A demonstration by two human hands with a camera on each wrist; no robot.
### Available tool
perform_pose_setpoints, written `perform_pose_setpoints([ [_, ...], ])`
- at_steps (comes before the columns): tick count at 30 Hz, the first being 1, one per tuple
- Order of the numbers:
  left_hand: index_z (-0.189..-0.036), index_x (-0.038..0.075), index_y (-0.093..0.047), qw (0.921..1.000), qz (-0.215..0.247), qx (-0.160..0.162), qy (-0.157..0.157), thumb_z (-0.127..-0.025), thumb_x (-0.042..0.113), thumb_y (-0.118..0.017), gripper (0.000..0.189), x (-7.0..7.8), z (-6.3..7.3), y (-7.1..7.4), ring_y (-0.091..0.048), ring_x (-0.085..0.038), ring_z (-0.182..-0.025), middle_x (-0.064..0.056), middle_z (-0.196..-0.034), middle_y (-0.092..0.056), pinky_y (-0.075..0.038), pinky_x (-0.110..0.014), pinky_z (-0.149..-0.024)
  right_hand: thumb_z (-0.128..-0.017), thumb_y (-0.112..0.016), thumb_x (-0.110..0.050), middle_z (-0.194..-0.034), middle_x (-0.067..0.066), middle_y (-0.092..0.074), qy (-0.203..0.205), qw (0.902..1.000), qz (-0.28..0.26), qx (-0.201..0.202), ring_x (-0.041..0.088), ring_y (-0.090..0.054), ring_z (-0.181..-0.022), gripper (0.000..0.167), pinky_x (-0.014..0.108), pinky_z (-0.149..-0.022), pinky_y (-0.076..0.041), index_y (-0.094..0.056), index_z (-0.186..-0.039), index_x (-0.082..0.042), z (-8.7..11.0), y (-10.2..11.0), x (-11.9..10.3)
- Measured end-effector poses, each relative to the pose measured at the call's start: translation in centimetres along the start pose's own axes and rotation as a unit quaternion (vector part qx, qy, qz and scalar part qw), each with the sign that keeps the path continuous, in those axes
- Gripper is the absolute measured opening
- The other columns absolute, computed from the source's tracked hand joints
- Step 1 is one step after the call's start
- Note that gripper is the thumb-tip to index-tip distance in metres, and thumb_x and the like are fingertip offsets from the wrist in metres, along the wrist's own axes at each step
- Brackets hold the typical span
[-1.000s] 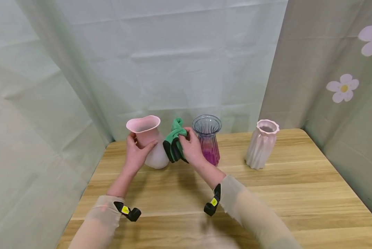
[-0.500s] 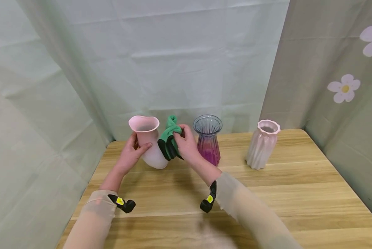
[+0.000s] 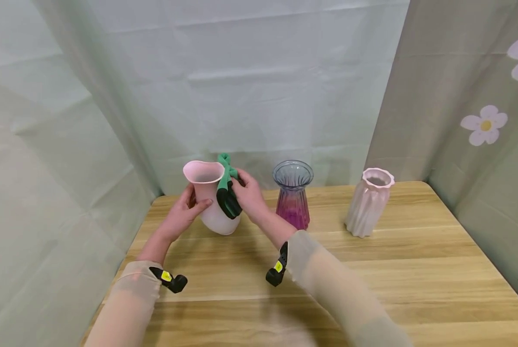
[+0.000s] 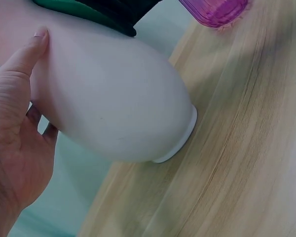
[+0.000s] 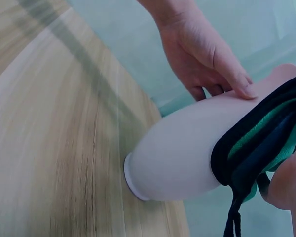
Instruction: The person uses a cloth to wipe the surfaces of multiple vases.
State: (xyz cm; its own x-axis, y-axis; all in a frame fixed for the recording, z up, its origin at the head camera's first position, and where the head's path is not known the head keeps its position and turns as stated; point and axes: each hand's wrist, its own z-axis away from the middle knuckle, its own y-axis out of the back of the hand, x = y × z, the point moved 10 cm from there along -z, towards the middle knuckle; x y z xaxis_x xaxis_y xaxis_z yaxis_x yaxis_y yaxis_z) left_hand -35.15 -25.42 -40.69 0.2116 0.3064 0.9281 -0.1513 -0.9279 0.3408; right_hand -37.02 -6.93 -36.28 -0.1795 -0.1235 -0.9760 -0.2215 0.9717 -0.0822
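Observation:
My left hand [image 3: 181, 212] grips a pink-and-white vase [image 4: 113, 94] with a wavy pink rim by its neck, the thumb lying across the front. The vase leans with its rim to the left, its base low at the table; whether the base touches the wood I cannot tell. In my right hand [image 3: 249, 195] a bunched green cloth with black ends [image 3: 228, 197] is pinched. It lies against the vase's right side, just below the rim. The right wrist view shows the cloth's dark folds [image 5: 251, 133] on the vase, with a black cord dangling.
Right of my right hand stands a ribbed glass vase [image 3: 293, 202], blue-grey above and purple below. Farther right is a pale pink fluted vase [image 3: 369, 205]. All are near the back of the wooden table [image 3: 371, 284], with fabric curtains [image 3: 259, 86] behind.
My right hand has moved left with the cloth, from beside the vase onto its side. The vase has shifted a little, and the left hand still holds it.

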Motion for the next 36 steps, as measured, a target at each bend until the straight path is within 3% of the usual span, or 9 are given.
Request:
perform_pose_setpoints([
  [10,-0.165,0.03,-0.011,1.0,0.005,0.003,0.0,-0.103,0.024,-0.066,0.083,0.4,0.3,-0.2,-0.025,-0.028,-0.15,-0.008,-0.163,-0.028,-0.031,-0.056,-0.117,-0.103,-0.059,-0.014,-0.126,0.009,-0.067,0.031,0.9921,0.121,-0.008,0.019,-0.059,-0.119,0.027,0.037,-0.101,-0.051,-0.068,-0.128,-0.007,0.2,0.1,1.3],
  [16,-0.165,0.028,-0.01,1.0,0.004,0.006,-0.002,-0.102,0.024,-0.067,0.085,0.3,0.2,-0.2,-0.024,-0.026,-0.151,-0.007,-0.165,-0.026,-0.03,-0.054,-0.118,-0.102,-0.058,-0.013,-0.113,0.008,-0.066,-0.004,0.9942,0.107,0.005,0.019,-0.059,-0.107,0.016,0.037,-0.093,-0.052,-0.067,-0.113,-0.005,1.0,1.1,4.9],
  [24,-0.166,0.03,-0.007,1.0,0.005,0.004,0.004,-0.102,0.026,-0.066,0.087,0.2,0.3,-0.1,-0.02,-0.025,-0.153,-0.005,-0.167,-0.021,-0.029,-0.054,-0.119,-0.102,-0.056,-0.012,-0.118,0.01,-0.063,-0.093,0.9919,0.078,0.037,0.022,-0.055,-0.109,0.014,0.038,-0.092,-0.049,-0.064,-0.11,-0.003,2.7,2.5,10.0],
  [30,-0.166,0.03,-0.006,0.9999,0.0,0.006,0.012,-0.103,0.028,-0.066,0.087,0.1,0.3,-0.2,-0.018,-0.025,-0.154,-0.004,-0.168,-0.02,-0.028,-0.053,-0.119,-0.103,-0.054,-0.011,-0.117,0.01,-0.062,-0.094,0.9924,0.063,0.048,0.021,-0.054,-0.105,0.013,0.036,-0.091,-0.048,-0.061,-0.111,-0.004,3.0,2.6,10.9],
  [36,-0.166,0.029,-0.006,0.9999,0.008,0.002,0.01,-0.103,0.028,-0.066,0.087,-0.1,0.1,-0.3,-0.017,-0.025,-0.154,-0.004,-0.168,-0.019,-0.027,-0.054,-0.119,-0.104,-0.053,-0.012,-0.123,0.011,-0.062,-0.094,0.9925,0.047,0.062,0.022,-0.054,-0.114,0.016,0.041,-0.102,-0.045,-0.06,-0.117,-0.004,2.8,2.7,10.4],
])
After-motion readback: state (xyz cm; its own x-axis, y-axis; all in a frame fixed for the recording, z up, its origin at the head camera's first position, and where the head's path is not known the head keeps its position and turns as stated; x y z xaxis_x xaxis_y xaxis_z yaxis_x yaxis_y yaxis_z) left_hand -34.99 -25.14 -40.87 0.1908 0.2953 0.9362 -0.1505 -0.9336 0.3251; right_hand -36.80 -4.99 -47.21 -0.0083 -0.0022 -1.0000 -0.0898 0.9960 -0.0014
